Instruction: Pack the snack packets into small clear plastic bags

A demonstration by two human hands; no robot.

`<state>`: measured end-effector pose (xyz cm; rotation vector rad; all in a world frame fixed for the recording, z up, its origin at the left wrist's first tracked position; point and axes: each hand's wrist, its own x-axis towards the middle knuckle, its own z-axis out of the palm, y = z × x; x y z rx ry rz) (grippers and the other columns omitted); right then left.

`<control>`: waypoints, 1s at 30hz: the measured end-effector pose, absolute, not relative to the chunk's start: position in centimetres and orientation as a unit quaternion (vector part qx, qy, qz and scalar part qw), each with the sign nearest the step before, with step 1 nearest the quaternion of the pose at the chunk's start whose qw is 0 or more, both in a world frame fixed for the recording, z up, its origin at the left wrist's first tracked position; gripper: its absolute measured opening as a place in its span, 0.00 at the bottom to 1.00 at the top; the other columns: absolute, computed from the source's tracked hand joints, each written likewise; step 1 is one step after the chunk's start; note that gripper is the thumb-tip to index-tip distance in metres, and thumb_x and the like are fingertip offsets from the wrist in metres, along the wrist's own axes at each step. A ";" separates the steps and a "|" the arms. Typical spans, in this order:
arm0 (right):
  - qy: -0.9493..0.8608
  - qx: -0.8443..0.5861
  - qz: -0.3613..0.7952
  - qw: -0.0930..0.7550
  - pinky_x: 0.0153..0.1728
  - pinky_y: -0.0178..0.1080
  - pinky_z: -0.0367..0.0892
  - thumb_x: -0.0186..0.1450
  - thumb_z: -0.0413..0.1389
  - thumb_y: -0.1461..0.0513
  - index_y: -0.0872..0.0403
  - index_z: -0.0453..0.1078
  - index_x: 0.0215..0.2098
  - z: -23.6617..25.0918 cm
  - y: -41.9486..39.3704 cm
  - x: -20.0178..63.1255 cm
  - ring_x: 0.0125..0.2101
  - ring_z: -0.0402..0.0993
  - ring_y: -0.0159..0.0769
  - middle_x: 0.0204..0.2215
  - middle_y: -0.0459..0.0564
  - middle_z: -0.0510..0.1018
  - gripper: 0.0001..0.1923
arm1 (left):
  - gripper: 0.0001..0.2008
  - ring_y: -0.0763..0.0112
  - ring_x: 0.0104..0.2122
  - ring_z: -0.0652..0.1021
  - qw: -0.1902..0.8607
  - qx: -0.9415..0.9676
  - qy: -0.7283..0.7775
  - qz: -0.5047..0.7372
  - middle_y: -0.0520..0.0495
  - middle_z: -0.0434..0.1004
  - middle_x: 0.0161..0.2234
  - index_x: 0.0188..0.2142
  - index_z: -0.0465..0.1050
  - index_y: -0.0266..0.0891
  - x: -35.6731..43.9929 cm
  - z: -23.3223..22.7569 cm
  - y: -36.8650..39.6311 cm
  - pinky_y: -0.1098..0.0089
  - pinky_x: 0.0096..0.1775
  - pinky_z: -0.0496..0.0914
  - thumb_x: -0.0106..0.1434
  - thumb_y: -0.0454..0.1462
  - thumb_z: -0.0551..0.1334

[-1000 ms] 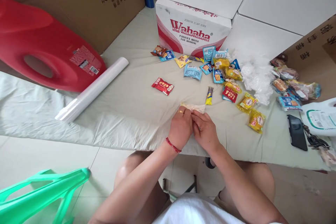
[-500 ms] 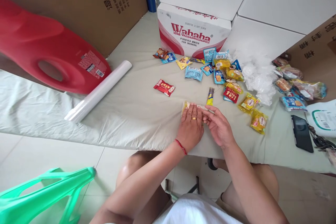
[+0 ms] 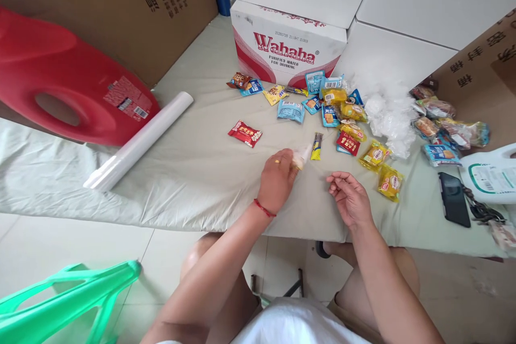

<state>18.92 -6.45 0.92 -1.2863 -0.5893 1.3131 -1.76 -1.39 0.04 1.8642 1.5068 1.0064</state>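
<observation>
The left hand [image 3: 277,180] grasps a small packet [image 3: 301,158] by its near end, over the cloth [image 3: 193,172]; the right hand [image 3: 350,200] is apart from it, fingers curled, and whether they pinch anything cannot be told. The packet is whitish, crinkled and partly see-through, yellowish by the fingertips. Just right of it lies a yellow-ended stick [image 3: 316,147]; to its left, a red wrapper [image 3: 245,133] bears pale Chinese characters. Yellow snacks [image 3: 374,156] farther right carry round pale labels, their print too small to read. Behind, a white-and-red box [image 3: 288,43] reads "Wahaha®" and "PURIFIED WATER FOR DRINKING". Dark Chinese characters mark the brown carton [image 3: 100,5]; the red jug's [image 3: 92,75] barcoded label is unreadable.
</observation>
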 end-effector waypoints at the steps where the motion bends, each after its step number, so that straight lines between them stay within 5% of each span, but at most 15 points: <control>1: -0.259 -0.544 0.564 0.565 0.33 0.32 0.69 0.56 0.70 0.58 0.51 0.79 0.37 1.1 -6.3 18.6 0.29 0.71 0.28 0.34 0.48 0.83 0.12 | 0.16 0.55 0.53 0.79 0.343 0.631 0.556 0.418 0.38 0.80 0.52 0.53 0.74 0.38 -2.1 0.3 -1.3 0.57 0.56 0.72 0.69 0.41 0.61; 5: -0.286 -0.499 0.629 0.523 0.49 0.39 0.72 0.60 0.69 0.50 0.47 0.78 0.49 2.4 -5.8 16.8 0.47 0.76 0.36 0.52 0.50 0.81 0.21 | 0.23 0.60 0.40 0.82 0.663 0.371 0.411 0.503 0.44 0.83 0.39 0.43 0.74 0.38 -1.6 0.9 -1.2 0.62 0.43 0.76 0.61 0.55 0.66; 9: -0.296 -0.483 0.692 0.447 0.47 0.43 0.74 0.56 0.71 0.48 0.48 0.77 0.52 3.3 -5.3 15.6 0.47 0.79 0.43 0.50 0.50 0.83 0.29 | 0.27 0.63 0.41 0.82 0.769 0.275 0.318 0.482 0.45 0.83 0.41 0.42 0.72 0.38 0.6 0.8 -1.6 0.63 0.45 0.76 0.53 0.53 0.74; 13: -0.269 -0.502 0.686 0.452 0.42 0.44 0.77 0.51 0.75 0.51 0.52 0.79 0.45 3.1 -5.3 16.3 0.40 0.82 0.44 0.41 0.50 0.85 0.27 | 0.27 0.64 0.42 0.81 0.730 0.353 0.350 0.470 0.45 0.83 0.44 0.46 0.72 0.38 1.9 0.5 -1.9 0.63 0.46 0.76 0.57 0.54 0.70; 19: -0.266 -0.525 0.652 0.478 0.41 0.44 0.76 0.52 0.74 0.54 0.51 0.80 0.45 3.0 -7.5 18.9 0.38 0.82 0.43 0.41 0.51 0.85 0.24 | 0.19 0.60 0.54 0.76 0.546 0.599 0.443 0.383 0.43 0.78 0.51 0.49 0.77 0.41 2.0 0.7 -2.0 0.60 0.57 0.70 0.65 0.49 0.63; 25: -0.242 -0.614 0.452 0.600 0.41 0.37 0.75 0.49 0.75 0.60 0.50 0.79 0.41 5.3 -9.2 27.7 0.39 0.79 0.36 0.40 0.47 0.84 0.21 | 0.19 0.61 0.53 0.78 0.587 0.583 0.450 0.336 0.40 0.78 0.54 0.50 0.75 0.39 2.1 0.4 -2.3 0.60 0.55 0.72 0.66 0.48 0.61; 27: -0.208 -0.635 0.371 0.646 0.33 0.32 0.73 0.53 0.72 0.61 0.50 0.75 0.38 6.1 -8.9 32.8 0.34 0.77 0.30 0.36 0.43 0.82 0.16 | 0.20 0.60 0.53 0.78 0.591 0.586 0.454 0.319 0.40 0.79 0.53 0.50 0.75 0.38 2.0 0.3 -2.3 0.59 0.55 0.72 0.65 0.48 0.61; 30: -0.023 -0.706 0.270 0.654 0.13 0.26 0.53 0.62 0.66 0.64 0.52 0.68 0.31 6.3 -7.6 39.9 0.17 0.60 0.23 0.23 0.38 0.71 0.10 | 0.21 0.60 0.51 0.79 0.580 0.597 0.465 0.303 0.39 0.79 0.53 0.50 0.74 0.37 2.0 0.3 -2.2 0.58 0.55 0.73 0.65 0.48 0.61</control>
